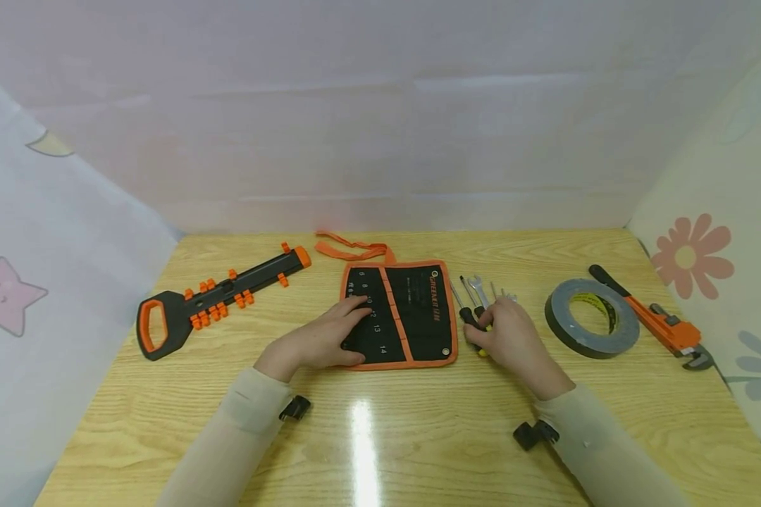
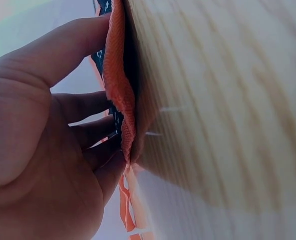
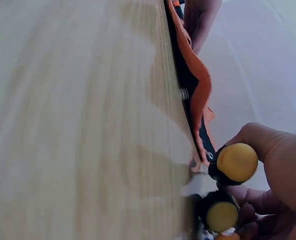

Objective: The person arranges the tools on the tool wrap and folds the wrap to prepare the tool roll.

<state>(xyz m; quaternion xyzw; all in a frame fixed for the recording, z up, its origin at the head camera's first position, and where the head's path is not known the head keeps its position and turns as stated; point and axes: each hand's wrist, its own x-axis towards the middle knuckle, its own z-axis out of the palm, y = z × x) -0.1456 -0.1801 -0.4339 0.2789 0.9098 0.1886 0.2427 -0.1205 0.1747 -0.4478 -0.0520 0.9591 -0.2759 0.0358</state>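
Observation:
A black tool roll (image 1: 426, 313) with orange trim and printed size numbers lies flat before me in the head view. My left hand (image 1: 317, 339) rests on its left part, fingers spread over the fabric and thumb by the near edge. Just right of the roll, my right hand (image 1: 518, 341) pinches a screwdriver (image 3: 235, 162) by its black handle with a yellow end. A second screwdriver (image 3: 221, 215) lies close below the fingers in the right wrist view. Small wrenches (image 1: 478, 290) are bunched beside them, partly hidden by the hand.
A roll of grey tape (image 1: 561, 320) lies to the right, with an orange pipe wrench (image 1: 656, 317) beyond it. At left is a black holder (image 1: 260, 276) with orange clips and a handle. Orange tie straps (image 1: 355, 250) trail from the tool roll's back edge, near the curtain-like wall (image 1: 380, 155).

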